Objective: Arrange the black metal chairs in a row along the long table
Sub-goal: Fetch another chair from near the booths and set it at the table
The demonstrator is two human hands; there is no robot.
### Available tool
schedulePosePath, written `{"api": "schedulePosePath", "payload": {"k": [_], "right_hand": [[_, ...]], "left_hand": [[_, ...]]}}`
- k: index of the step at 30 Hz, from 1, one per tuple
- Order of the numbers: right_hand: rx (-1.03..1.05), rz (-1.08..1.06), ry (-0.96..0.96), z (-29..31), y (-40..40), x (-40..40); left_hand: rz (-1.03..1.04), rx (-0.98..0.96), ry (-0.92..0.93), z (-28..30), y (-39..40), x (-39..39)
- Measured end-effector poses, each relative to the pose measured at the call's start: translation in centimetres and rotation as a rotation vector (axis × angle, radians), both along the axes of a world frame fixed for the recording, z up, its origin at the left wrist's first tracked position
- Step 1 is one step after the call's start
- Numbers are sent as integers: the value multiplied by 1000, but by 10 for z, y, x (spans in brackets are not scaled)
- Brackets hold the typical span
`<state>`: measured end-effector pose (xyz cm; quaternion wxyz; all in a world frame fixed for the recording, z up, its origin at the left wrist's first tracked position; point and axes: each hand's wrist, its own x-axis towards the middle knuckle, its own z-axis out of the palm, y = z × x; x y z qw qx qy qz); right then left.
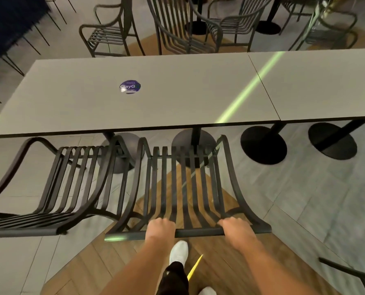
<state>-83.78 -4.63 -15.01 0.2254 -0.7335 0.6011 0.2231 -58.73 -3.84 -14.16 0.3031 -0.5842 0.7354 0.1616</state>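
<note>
The top rail [198, 232] of the near chair [183, 188] is held by both hands: the left hand [160, 227] is curled over it left of centre and the right hand [236, 227] is curled over it right of centre, each grip closed on the rail, with bare rail seen between them. The chair is faced toward the table [134, 99], its slatted seat reaching up to the table's near edge and its arm fronts lying just at that edge. A second chair [56, 188] is set just to its left, also turned toward the table; the adjoining arms of the two are very close, though it cannot be told whether they touch. Round black table bases [263, 145] are seen on the floor under the near edge. A round purple sticker [130, 87] is stuck on the tabletop, and a pale green streak of light [247, 90] is cast across it. A second table [326, 86] is butted against the first on the right. More chairs [177, 26] are placed along the far side. A white shoe [178, 253] is seen on the wood floor below the rail.
</note>
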Motion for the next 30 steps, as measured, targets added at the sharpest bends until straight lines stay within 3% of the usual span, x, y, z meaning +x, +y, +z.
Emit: {"api": "schedulePosePath", "payload": {"k": [18, 22, 26, 30], "right_hand": [[34, -56, 21, 13, -30, 7], [135, -226, -127, 23, -31, 0], [160, -481, -288, 42, -33, -14], [19, -651, -322, 56, -32, -32]], "left_hand": [[-21, 82, -8, 7, -51, -1], [59, 248, 118, 15, -63, 1], [161, 412, 392, 34, -79, -6], [93, 306, 435, 43, -108, -38]]}}
